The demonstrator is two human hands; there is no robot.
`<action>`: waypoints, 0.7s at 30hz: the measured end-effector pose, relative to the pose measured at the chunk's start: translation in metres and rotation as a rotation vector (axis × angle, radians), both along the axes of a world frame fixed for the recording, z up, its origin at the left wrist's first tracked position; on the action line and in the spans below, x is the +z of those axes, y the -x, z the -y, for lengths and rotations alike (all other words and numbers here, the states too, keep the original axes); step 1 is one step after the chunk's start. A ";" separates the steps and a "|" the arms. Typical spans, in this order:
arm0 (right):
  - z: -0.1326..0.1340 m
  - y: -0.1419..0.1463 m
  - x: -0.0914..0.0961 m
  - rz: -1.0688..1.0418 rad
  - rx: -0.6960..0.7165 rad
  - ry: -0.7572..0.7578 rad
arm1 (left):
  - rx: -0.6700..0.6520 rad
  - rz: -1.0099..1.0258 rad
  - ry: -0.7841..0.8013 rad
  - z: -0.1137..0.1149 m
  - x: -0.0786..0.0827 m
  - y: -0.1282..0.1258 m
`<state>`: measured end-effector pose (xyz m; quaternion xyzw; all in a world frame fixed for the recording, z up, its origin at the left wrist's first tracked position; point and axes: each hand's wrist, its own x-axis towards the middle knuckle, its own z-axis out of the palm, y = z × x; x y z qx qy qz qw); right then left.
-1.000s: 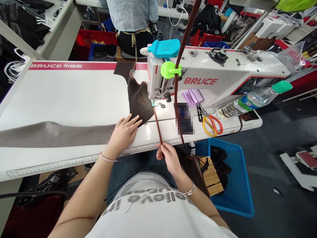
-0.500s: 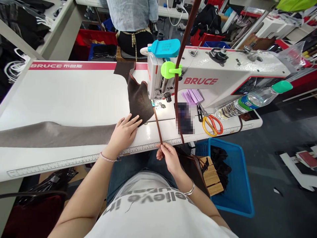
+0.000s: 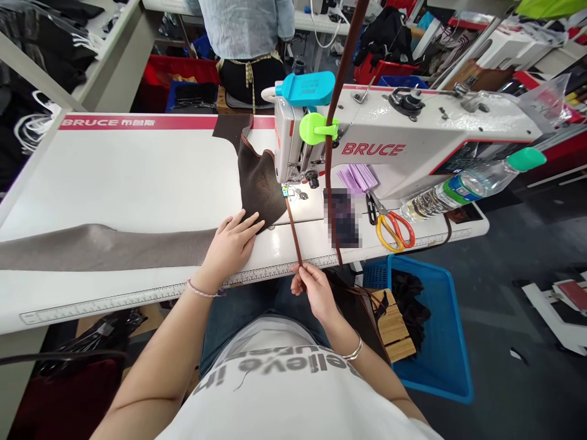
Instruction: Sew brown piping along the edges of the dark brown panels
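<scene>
My left hand (image 3: 235,241) lies flat with its fingers stretched out, the fingertips on a dark brown leather-like piece (image 3: 260,183). That piece reaches under the needle area of a white sewing machine (image 3: 376,131) and carries a reddish-brown edge. From the left, a long grey-brown strip (image 3: 105,247) runs along the table to beneath my left hand. Between thumb and fingers my right hand (image 3: 314,287) pinches a narrow brown binding strip (image 3: 294,231), stretched from the presser foot to the table's front edge.
Right of the needle are scissors (image 3: 395,231), a pixelated dark object (image 3: 343,219), purple papers (image 3: 358,178) and a water bottle (image 3: 472,184). A brown strap (image 3: 329,159) hangs before the machine. A blue basket (image 3: 447,330) stands below at right. Behind the table is another person (image 3: 245,30).
The whole view has shifted very slightly. Both hands, the leather-like piece and the binding strip keep practically the same positions.
</scene>
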<state>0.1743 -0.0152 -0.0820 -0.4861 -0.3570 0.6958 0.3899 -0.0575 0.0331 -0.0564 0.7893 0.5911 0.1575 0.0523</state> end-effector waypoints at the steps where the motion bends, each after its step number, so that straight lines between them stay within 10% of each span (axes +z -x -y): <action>1: 0.000 0.000 0.000 -0.002 0.000 -0.001 | 0.000 -0.004 -0.003 0.000 0.000 0.000; 21: -0.001 0.001 -0.002 -0.008 -0.013 0.007 | -0.002 -0.007 -0.030 0.004 -0.001 -0.006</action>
